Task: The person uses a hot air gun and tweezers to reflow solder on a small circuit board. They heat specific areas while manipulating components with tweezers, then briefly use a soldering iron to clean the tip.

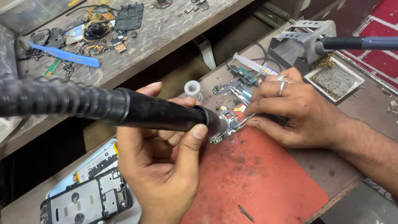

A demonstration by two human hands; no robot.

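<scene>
Black, the ribbed hot-air wand (124,110) is being gripped by the left hand (159,166) at mid-frame, best kept steady over the small circuit board (227,126), which is being pinned with metal tweezers (244,120) pinched in the right hand (294,110).

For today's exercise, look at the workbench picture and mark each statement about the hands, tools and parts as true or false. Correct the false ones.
1. The left hand holds a black hot-air wand aimed at a small circuit board. True.
2. The right hand is empty. False: it holds metal tweezers at the board.
3. The board lies at the edge of a red mat. True.
4. The blue plastic tool lies on the red mat. False: it lies on the wooden shelf behind.
5. An opened phone frame lies near the left hand. True.
</scene>
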